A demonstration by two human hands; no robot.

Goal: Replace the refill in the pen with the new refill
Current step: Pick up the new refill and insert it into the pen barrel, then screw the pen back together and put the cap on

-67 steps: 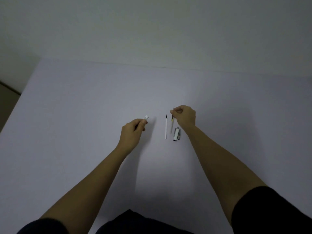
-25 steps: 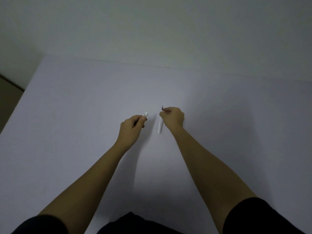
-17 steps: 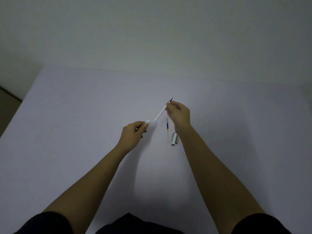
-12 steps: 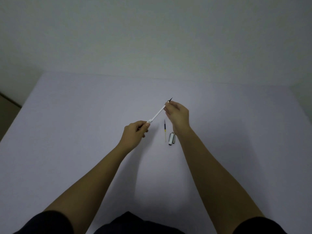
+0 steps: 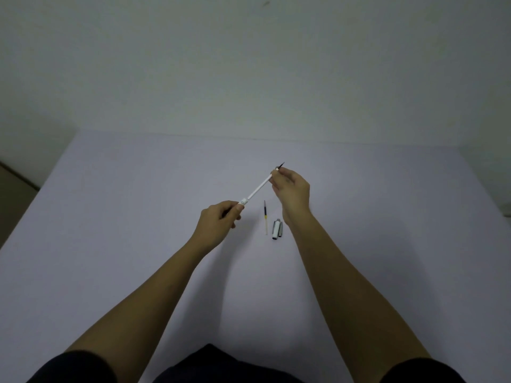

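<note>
Pale lilac tabletop (image 5: 110,244) fills your view, meeting a plain greenish-white wall (image 5: 249,64) at its far edge. Your left hand (image 5: 218,225) is curled shut around the pen barrel (image 5: 243,201), only its white open end showing past thumb and forefinger. Your right hand (image 5: 290,189) pinches the new refill (image 5: 260,186) near its dark tip, fingers closed on it. That white refill runs diagonally, its long axis rising from near-left to far-right, tip pointing far-right and the tail meeting the barrel's mouth. On the table just near of your right hand, the old refill (image 5: 265,218) lies pointing away from you, and the pen cap (image 5: 276,230) rests just right of it, roughly parallel.
</note>
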